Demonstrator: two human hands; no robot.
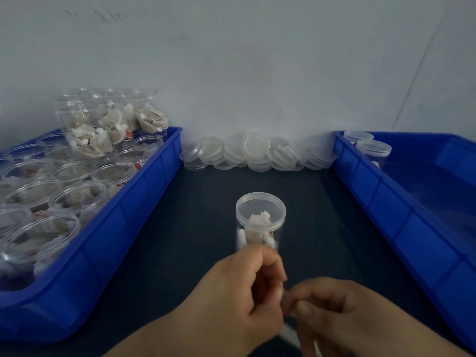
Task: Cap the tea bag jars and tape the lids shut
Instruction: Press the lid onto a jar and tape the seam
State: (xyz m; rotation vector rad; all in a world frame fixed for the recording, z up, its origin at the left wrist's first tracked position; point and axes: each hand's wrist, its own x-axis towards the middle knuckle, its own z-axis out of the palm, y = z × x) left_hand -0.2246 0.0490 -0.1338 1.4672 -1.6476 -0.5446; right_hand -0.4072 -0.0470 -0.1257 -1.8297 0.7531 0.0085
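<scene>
A clear plastic jar with tea bags inside stands upright on the dark table, with a clear lid sitting on it. Just in front of the jar, my left hand and my right hand meet fingertip to fingertip. Both pinch a small translucent piece of tape between them; it is hard to make out. Neither hand touches the jar. A white object, partly hidden, shows below and between the hands.
A blue bin on the left holds several open jars of tea bags, with more jars stacked at its back. Loose clear lids are piled against the wall. A blue bin on the right holds capped jars at its far corner.
</scene>
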